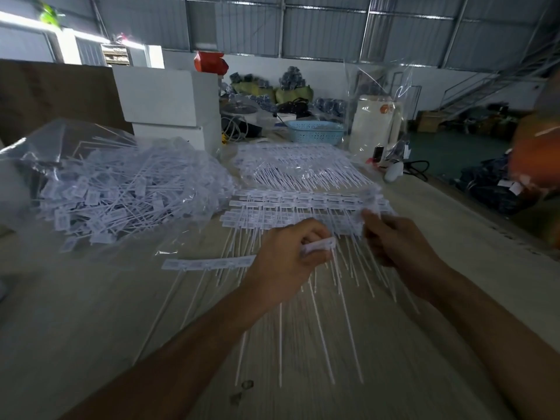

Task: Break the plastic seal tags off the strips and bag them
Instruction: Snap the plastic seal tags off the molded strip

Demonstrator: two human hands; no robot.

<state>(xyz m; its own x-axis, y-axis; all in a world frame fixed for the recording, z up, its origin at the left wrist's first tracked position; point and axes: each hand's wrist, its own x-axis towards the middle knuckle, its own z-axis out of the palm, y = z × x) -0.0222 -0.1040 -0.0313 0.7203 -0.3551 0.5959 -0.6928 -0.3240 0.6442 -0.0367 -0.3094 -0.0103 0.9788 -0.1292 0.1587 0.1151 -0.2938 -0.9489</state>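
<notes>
Left hand (285, 256) and right hand (394, 241) both curled, gripping.

Pale wooden table (91, 313) with a matt, faintly grained surface. White plastic seal tags (303, 204) in joined strips, smooth and slightly shiny. Clear, glossy, crinkled plastic bag (54, 137) holding loose tags. Light blue perforated plastic basket (315, 132) behind.

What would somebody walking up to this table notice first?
Probably the two hands at centre: the left hand pinches a short piece of white seal tags, and the right hand grips the end of a strip from the rows of long-tailed strips spread over the table. To the left sits a clear plastic bag heaped with loose tags, and a blue basket stands further back.
</notes>
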